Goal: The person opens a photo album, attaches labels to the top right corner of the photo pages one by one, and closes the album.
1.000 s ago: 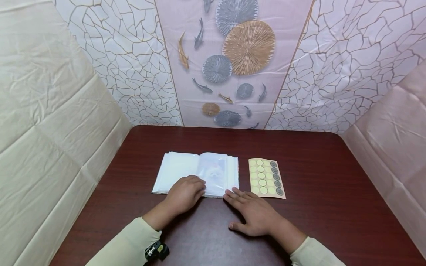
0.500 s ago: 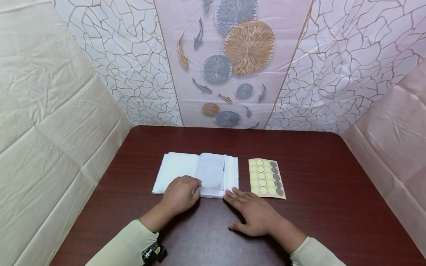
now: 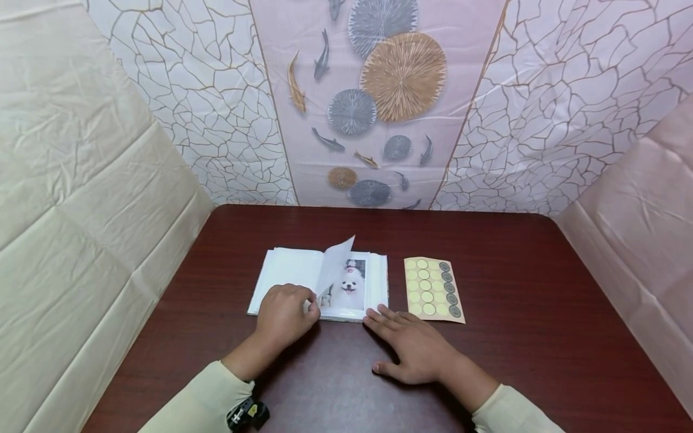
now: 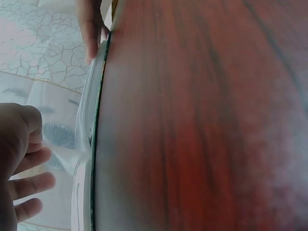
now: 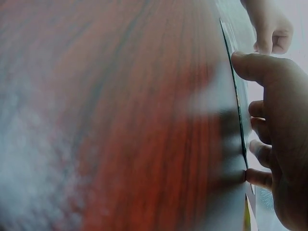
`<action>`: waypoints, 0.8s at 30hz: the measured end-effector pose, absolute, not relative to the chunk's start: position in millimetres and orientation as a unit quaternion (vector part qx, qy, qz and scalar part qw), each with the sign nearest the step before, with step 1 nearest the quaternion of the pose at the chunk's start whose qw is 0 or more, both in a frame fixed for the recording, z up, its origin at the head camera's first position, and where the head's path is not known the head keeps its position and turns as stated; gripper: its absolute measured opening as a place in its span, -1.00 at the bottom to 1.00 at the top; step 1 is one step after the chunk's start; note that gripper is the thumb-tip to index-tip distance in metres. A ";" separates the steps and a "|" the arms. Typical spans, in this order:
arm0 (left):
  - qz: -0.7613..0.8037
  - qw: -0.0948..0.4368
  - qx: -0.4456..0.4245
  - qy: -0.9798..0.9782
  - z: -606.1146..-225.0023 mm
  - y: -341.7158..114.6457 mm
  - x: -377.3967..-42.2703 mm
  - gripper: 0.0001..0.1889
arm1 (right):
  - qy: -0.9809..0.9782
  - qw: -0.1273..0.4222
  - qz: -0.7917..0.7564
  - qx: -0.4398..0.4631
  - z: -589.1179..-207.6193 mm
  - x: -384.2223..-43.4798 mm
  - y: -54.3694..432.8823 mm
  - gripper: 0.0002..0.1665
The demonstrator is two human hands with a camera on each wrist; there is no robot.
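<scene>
A photo album (image 3: 292,270) lies open on the table. My left hand (image 3: 286,314) pinches the near corner of one clear page (image 3: 335,264) between thumb and forefinger and holds it raised, tilted toward the left half. In the left wrist view the other fingers (image 4: 36,185) of that hand are spread apart from the page. Beneath the lifted page shows a photo (image 3: 351,285) of a white fluffy dog. My right hand (image 3: 411,349) lies with straight fingers, its fingertips on the album's near right corner; the right wrist view shows them along the album edge (image 5: 240,120).
To the right of the album lies a cream sheet of round stickers (image 3: 432,291), pale yellow with a dark grey column. The dark red table (image 3: 514,288) meets a patterned cloth (image 3: 400,150) at the back and plain cloth at both sides.
My left hand has moved a little left, lifting the page from lying flat to standing up, and the dog photo now shows clearly. The right hand has stayed in place.
</scene>
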State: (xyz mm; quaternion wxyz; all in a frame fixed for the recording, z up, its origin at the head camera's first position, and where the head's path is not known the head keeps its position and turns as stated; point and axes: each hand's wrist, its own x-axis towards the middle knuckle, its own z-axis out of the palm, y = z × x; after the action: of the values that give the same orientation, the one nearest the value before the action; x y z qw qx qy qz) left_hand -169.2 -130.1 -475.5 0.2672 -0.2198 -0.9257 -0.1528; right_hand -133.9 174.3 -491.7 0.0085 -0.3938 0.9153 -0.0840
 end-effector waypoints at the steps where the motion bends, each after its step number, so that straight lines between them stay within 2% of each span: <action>1: -0.154 0.267 -0.212 -0.927 -475.0 -130.9 -168.6 -0.95 | 0.915 0.010 -0.083 -0.394 -491.2 -133.9 174.2 -0.01; 24: -0.225 0.341 -0.096 -0.908 -473.6 -158.3 -165.8 -0.87 | 0.914 0.009 -0.078 -0.398 -491.1 -134.7 174.1 0.00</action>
State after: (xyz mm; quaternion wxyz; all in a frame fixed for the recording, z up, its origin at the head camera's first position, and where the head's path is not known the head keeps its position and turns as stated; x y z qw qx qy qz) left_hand -165.8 -158.3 -473.6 0.3411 -0.0961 -0.9075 -0.2255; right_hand -134.7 174.1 -491.1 0.0087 -0.3977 0.9142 -0.0776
